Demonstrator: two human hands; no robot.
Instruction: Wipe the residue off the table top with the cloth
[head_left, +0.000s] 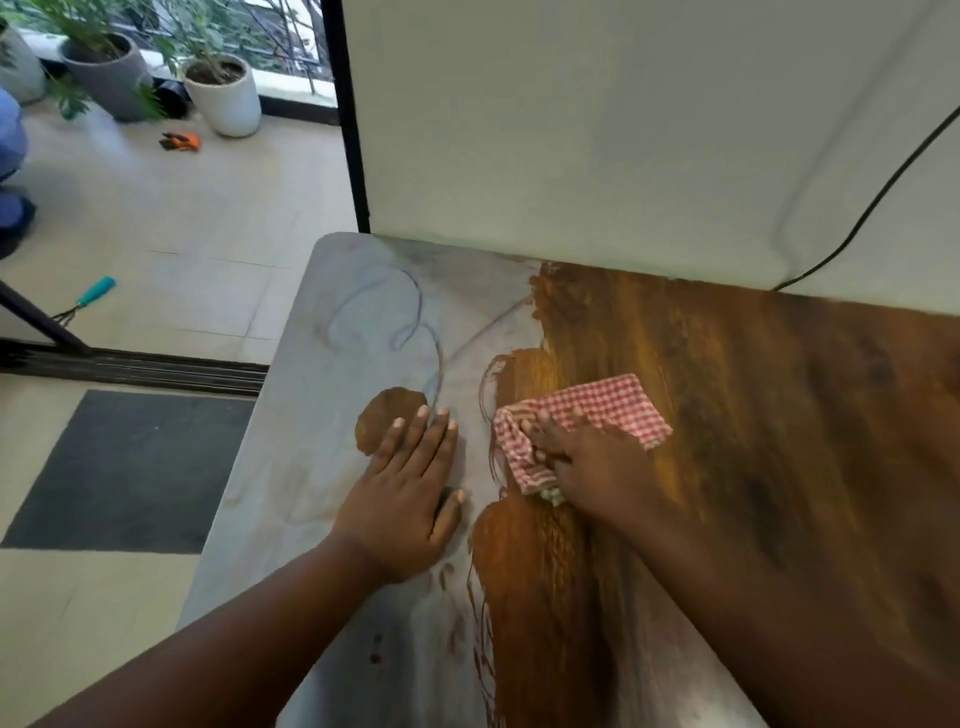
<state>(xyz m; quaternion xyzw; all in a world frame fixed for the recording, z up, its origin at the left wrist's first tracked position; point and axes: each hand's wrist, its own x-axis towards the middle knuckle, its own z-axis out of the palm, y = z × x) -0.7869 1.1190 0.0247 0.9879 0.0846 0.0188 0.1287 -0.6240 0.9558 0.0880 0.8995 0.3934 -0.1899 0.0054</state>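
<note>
Half the brown wooden desk (727, 415) is grey with residue (363, 322). We press our right hand (587, 457), its fingers gripping the red-checked cloth (597, 405), leftward in overlapping strokes, left hand (410, 488) flat.

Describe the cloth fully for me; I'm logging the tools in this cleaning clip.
The cloth is a red-and-white checked woven fabric, folded into a rough rectangle, with a bunched left edge and a greenish bit showing at its near corner. It lies flat on the table top, at the boundary between the grey residue and the wiped brown wood. The right hand presses on its near left part, fingers curled over the bunched edge. Nothing else touches it.
</note>
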